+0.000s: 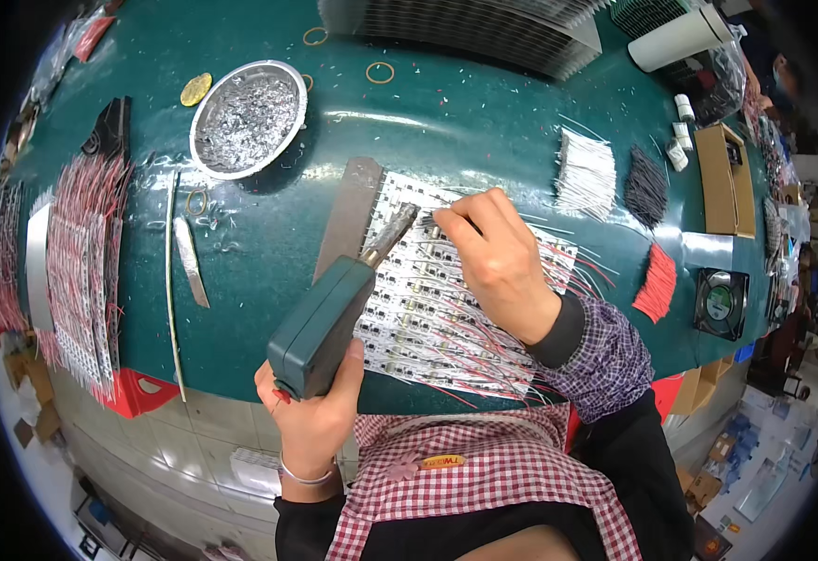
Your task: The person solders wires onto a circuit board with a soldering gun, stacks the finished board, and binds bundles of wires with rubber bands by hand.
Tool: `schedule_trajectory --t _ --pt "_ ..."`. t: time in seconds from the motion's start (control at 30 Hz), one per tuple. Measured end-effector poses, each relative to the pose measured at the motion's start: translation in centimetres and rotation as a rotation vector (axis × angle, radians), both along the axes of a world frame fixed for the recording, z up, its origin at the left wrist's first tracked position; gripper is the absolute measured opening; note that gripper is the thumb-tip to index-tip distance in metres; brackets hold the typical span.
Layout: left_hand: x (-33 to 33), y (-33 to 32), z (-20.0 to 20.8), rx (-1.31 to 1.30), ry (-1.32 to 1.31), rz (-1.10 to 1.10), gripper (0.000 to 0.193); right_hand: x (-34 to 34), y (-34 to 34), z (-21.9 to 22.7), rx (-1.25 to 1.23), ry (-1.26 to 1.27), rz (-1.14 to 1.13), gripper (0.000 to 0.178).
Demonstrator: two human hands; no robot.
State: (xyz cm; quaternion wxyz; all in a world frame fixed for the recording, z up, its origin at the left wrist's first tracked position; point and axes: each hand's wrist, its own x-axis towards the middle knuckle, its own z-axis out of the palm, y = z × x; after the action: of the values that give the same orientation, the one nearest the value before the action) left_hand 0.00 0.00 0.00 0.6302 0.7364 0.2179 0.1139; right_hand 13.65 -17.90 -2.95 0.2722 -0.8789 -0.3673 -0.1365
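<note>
A green soldering gun is gripped by its handle in my left hand. Its metal tip, wrapped in foil, points up and right over a panel of small white circuit boards. Beside that tip, my right hand has thumb and forefinger pinched on what looks like a thin wire, mostly hidden by the fingers. Red, white and dark wires trail off the panel toward the right and front. Under the panel's left side lies a flat brown-grey strip.
A metal bowl of silvery scraps stands back left. Wired boards are stacked at the left, near a thin rod. White, black and red wire bundles lie right, beside a small fan and cardboard box.
</note>
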Motion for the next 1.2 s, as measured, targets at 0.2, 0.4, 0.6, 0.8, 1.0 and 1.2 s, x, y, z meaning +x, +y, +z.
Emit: schedule_trajectory --t 0.2,0.4,0.6,0.8,1.0,1.2 --pt "-0.1 0.0 -0.4 0.005 -0.014 -0.01 0.024 -0.2 0.1 0.1 -0.027 0.012 -0.011 0.036" --pt "0.3 -0.1 0.7 0.008 0.08 0.014 0.014 -0.2 0.2 0.0 -0.056 -0.02 -0.023 0.034" --pt "-0.5 0.0 0.3 0.139 0.046 0.022 0.019 -0.2 0.3 0.0 -0.061 -0.024 -0.025 0.034" --pt "-0.7 0.1 0.0 0.103 -0.061 0.022 0.027 -0.2 0.2 0.1 -0.06 -0.021 -0.024 0.033" --pt "-1.3 0.3 0.0 0.078 -0.031 0.039 0.029 -1.1 0.3 0.5 -0.004 -0.051 0.012 0.033" --pt "-1.8 0.1 0.3 -0.007 0.07 0.106 0.022 -1.3 0.2 0.1 0.004 -0.012 0.037 0.033"
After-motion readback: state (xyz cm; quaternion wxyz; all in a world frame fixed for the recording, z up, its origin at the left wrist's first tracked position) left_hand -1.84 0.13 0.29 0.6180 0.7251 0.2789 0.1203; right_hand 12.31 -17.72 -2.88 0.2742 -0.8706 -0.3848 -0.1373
